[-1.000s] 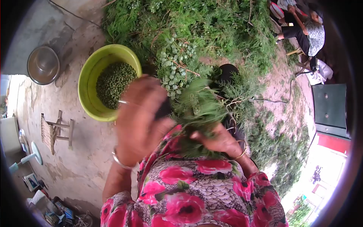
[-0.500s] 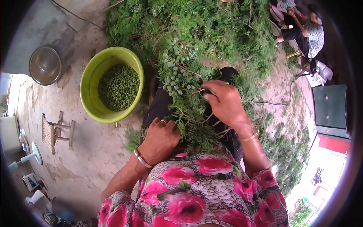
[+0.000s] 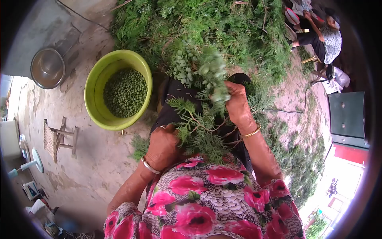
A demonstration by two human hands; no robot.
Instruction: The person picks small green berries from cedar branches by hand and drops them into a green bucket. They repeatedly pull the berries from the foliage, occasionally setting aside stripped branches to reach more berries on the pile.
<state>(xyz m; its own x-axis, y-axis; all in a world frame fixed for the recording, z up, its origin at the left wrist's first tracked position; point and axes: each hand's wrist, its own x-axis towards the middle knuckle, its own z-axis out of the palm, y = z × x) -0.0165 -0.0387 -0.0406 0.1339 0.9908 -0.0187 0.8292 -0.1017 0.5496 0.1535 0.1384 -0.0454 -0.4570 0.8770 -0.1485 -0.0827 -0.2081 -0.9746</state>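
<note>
My right hand (image 3: 238,104) is closed on a cypress sprig (image 3: 215,75) with pale green cones, blurred by motion and raised above my knees. My left hand (image 3: 164,140) rests on my lap with its fingers curled under; whatever they hold, if anything, is hidden. Between my hands, leafy cypress twigs (image 3: 199,127) lie across my dark trousers. Just beyond the raised sprig is another cone-laden cluster (image 3: 183,65). To the left stands a yellow-green tub (image 3: 91,93), partly filled with loose green cones (image 3: 124,93).
A large heap of cypress branches (image 3: 207,24) spreads ahead of me. On the left floor are a metal bowl (image 3: 47,68) and a small wooden stool (image 3: 59,137). Another person (image 3: 324,38) sits at the upper right. Scattered greenery (image 3: 302,159) covers ground to my right.
My right hand has closed on a cone-bearing sprig and lifted it from the branches, the wrist turning. My left hand has shifted slightly left, its fingers more curled.
</note>
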